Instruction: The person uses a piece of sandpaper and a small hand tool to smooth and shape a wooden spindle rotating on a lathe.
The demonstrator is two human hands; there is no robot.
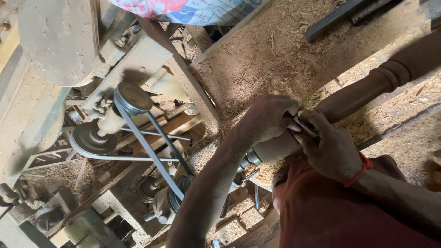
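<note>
I see my left hand (268, 120) and right hand (331, 148) both closed around the turned wooden spindle (363, 94), pressing a small sandpaper strip (303, 125); belts (151, 147) run close at the left.

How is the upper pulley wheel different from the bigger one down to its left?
The upper pulley is smaller and carries a dark belt running down to the motor; the lower-left pulley is broader, flatter, and carries a thin pale belt running rightward. Both are dusty grey metal discs.

Both hands working close together

The left hand (266, 120) is curling palm-down with fingers bent, while the right hand (331, 148) is gripping beside it, fingertips touching, both forearms reaching forward.
</note>
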